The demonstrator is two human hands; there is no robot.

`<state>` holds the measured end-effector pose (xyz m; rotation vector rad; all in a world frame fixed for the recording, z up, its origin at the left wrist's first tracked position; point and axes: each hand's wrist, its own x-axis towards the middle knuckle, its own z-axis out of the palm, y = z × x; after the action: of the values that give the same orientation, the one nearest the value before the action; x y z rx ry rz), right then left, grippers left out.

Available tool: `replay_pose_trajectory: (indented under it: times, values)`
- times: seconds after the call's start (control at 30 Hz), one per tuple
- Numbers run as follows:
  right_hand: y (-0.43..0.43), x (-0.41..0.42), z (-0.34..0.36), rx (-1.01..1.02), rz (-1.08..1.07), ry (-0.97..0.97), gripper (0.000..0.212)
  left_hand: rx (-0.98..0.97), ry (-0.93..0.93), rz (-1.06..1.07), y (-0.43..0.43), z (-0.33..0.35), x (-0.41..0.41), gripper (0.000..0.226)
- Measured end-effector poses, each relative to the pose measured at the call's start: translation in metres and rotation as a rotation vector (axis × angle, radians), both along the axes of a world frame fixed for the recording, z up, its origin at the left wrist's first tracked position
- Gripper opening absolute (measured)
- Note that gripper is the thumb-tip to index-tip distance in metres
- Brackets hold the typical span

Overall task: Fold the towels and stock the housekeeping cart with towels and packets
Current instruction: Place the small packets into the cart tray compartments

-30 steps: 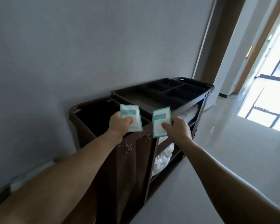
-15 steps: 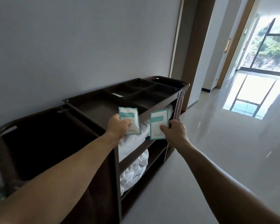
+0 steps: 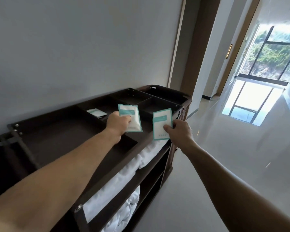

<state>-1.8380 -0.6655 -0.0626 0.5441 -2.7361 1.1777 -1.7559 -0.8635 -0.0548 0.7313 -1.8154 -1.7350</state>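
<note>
Pkts: 3, i.e. left-hand pkt (image 3: 133, 120), right-hand pkt (image 3: 161, 122), loose pkt (image 3: 97, 112) in a tray slot. Hands: 2, left hand (image 3: 119, 123) & right hand (image 3: 181, 132). Cart (image 3: 57, 131): 1. Towels (image 3: 122, 180): on 2 shelves, exact no. unclear.

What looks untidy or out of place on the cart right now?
Mostly the towels. The lower towel is crumpled, not folded, and the upper towel seems to bulge past its shelf. The loose packet on top of the cart lies slightly askew. Nothing looks spilled or damaged.
</note>
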Motion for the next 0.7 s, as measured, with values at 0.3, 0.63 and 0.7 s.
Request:
replay_pose_trajectory:
  times: [0.3, 0.63, 0.7]
  values:
    - [-0.069, -0.133, -0.011, -0.045, 0.244, -0.061, 0.013, -0.105, -0.086, 0.226, -0.043, -0.008, -0.093, 0.019]
    - [-0.211, -0.199, -0.002, 0.084, 0.616, -0.041, 0.015, -0.100, -0.115, 0.588, -0.115, -0.011, -0.078, 0.020]
    - [-0.243, -0.202, -0.006, 0.104, 0.659, -0.057, 0.016, -0.115, -0.107, 0.675, -0.137, -0.011, -0.073, 0.019]
